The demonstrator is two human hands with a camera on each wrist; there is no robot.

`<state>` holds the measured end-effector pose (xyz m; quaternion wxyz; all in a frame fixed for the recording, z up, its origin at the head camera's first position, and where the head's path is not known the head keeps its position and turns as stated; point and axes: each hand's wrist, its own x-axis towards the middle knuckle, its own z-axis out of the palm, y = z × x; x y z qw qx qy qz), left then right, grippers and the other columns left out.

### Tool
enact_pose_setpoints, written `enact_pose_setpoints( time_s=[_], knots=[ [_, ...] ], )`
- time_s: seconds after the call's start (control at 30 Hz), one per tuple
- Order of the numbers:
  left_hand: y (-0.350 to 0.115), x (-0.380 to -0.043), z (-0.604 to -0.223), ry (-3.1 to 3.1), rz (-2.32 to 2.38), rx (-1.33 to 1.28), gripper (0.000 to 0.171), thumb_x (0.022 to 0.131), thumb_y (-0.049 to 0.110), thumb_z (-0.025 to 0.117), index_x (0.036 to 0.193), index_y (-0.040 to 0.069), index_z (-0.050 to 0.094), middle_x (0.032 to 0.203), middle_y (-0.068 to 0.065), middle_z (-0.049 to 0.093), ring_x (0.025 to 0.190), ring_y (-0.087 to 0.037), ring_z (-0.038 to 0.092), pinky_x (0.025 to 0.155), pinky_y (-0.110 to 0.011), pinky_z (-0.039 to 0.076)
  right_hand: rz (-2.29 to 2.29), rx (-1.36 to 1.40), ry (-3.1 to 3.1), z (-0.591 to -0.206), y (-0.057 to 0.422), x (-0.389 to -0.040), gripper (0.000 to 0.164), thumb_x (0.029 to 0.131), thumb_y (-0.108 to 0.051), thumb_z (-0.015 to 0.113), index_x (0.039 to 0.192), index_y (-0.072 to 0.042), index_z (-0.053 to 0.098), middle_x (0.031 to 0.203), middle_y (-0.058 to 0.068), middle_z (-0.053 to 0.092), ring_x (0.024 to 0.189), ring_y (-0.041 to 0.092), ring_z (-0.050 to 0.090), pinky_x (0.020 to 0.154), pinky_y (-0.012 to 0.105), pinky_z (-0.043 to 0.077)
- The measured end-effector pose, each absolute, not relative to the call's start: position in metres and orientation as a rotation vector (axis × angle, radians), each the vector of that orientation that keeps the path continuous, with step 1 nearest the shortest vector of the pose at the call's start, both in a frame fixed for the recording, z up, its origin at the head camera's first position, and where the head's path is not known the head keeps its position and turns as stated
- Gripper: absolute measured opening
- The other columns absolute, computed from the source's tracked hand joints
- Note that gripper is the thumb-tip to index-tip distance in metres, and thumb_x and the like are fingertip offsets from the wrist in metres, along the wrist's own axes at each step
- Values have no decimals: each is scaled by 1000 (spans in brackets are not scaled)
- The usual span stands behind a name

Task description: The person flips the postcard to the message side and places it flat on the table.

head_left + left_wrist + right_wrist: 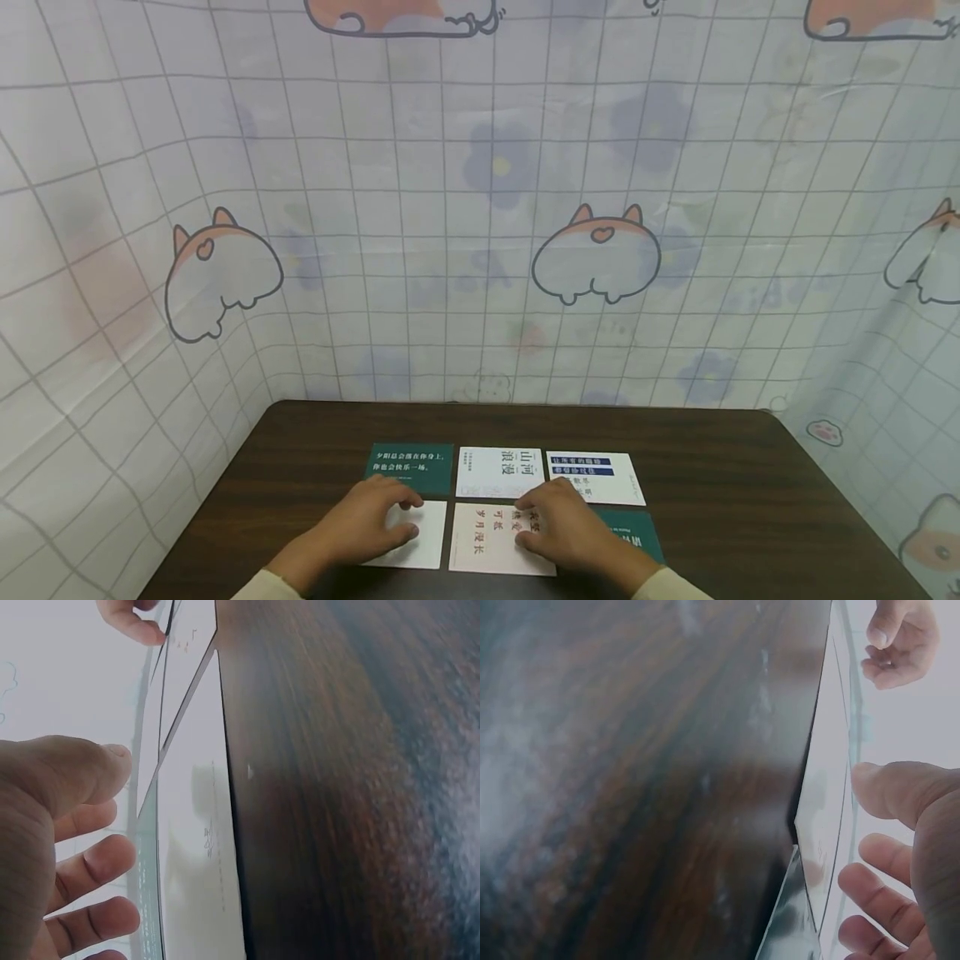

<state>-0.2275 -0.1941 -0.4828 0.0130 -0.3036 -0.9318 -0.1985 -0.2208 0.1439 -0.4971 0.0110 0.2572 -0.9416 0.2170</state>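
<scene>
While six cards (487,542) are lying in two rows on the table (720,492), the left hand (367,521) and right hand (567,523) are hovering above, gripping nothing, apparently arranging them, with any next adjustment needing a light touch.

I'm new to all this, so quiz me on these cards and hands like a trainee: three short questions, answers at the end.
1. How many cards lie on the table?
2. Yes or no: does the left hand grip a card?
3. What colour is the near row's middle card?
A) Green
B) Pale pink
C) Dark blue

Key:
1. Six.
2. No; nothing is between its thumb and fingers.
3. B.
</scene>
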Motion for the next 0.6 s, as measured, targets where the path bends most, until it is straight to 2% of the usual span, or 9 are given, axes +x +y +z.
enact_pose_setpoints(
  time_s=[0.27,0.6],
  knots=[
    [-189,-227,-481,-2912,-636,-953,29,91,35,75,115,19,74,101,11,66,98,-15,58,87,-48,47,648,828,-2902,-501,148,-222,36,81,-37,84,106,-12,76,106,-4,72,102,19,56,96,44,45],
    [-182,-228,-482,-2929,-640,-939,30,91,37,76,115,20,73,103,11,66,101,-15,58,91,-50,47,734,813,-2903,-502,153,-221,37,82,-36,84,109,-13,74,109,-4,71,109,21,56,99,47,44]
  ],
)
